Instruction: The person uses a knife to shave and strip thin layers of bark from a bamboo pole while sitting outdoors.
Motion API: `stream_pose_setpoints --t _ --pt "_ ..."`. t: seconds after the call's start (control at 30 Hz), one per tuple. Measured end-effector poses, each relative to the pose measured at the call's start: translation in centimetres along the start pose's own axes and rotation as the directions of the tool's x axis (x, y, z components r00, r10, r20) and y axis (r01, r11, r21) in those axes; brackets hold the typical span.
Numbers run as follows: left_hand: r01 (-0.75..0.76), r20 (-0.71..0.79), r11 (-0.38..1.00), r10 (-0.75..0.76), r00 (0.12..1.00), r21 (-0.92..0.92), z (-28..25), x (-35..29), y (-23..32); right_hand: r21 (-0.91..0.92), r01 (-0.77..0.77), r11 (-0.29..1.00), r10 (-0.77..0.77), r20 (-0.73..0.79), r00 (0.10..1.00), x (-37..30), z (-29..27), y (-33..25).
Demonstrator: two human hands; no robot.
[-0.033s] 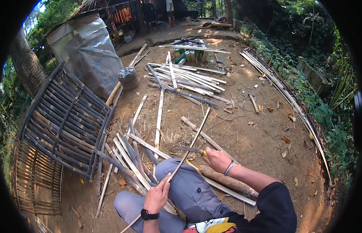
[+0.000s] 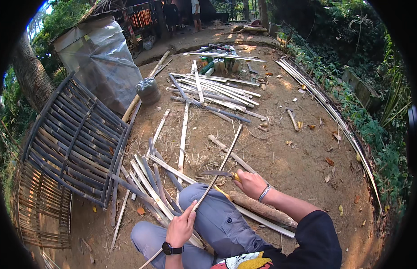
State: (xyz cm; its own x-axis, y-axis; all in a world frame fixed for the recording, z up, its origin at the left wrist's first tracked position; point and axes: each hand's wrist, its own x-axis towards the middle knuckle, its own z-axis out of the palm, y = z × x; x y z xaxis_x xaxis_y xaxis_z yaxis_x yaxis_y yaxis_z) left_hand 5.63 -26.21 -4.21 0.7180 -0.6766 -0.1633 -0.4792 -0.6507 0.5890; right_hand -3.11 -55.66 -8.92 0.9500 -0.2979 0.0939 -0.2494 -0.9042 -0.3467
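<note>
My left hand [image 2: 181, 227] is closed around a long, thin bamboo strip [image 2: 227, 152]. The strip slants over my raised knee, its far end pointing up and to the right and its near end passing under my wrist. In my right hand [image 2: 251, 184] is a knife [image 2: 217, 173] with a dark blade and a yellow handle. The blade lies across the strip above the knee, pointing left. Beside my legs, a bundle of split bamboo strips [image 2: 150, 184] fans out on the ground. A thick brown log [image 2: 262, 208] lies just beneath my right forearm.
A dark bamboo rack [image 2: 76, 139] leans at the left, by a woven bamboo panel [image 2: 42, 206]. More split strips [image 2: 222, 92] are piled ahead. A stuffed plastic bag [image 2: 148, 92] stands near a sheeted frame [image 2: 98, 62]. Long strips [image 2: 334, 114] border the plants. A person [image 2: 196, 13] stands far back.
</note>
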Motion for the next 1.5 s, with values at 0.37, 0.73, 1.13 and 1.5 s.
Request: stream_pose_setpoints --t 0.37,0.73,1.13,1.5 --pt "-0.011 0.005 1.000 0.011 1.000 -0.027 0.1 -0.1 -0.1 0.009 0.024 1.000 -0.024 0.000 1.000 -0.1 -0.4 0.2" --pt "-0.001 0.027 0.999 0.002 1.000 -0.050 -0.1 0.0 0.0 0.074 -0.052 0.996 0.055 -0.031 0.998 -0.1 0.1 0.4" --pt "-0.008 0.024 0.999 0.009 1.000 -0.036 0.1 0.0 -0.2 0.027 -0.156 0.987 0.157 -0.062 0.986 3.1 -2.4 2.3" --pt "-0.006 0.011 0.999 0.005 1.000 0.036 0.3 0.0 0.3 -0.090 0.008 0.996 -0.007 0.006 1.000 1.3 -3.1 0.0"
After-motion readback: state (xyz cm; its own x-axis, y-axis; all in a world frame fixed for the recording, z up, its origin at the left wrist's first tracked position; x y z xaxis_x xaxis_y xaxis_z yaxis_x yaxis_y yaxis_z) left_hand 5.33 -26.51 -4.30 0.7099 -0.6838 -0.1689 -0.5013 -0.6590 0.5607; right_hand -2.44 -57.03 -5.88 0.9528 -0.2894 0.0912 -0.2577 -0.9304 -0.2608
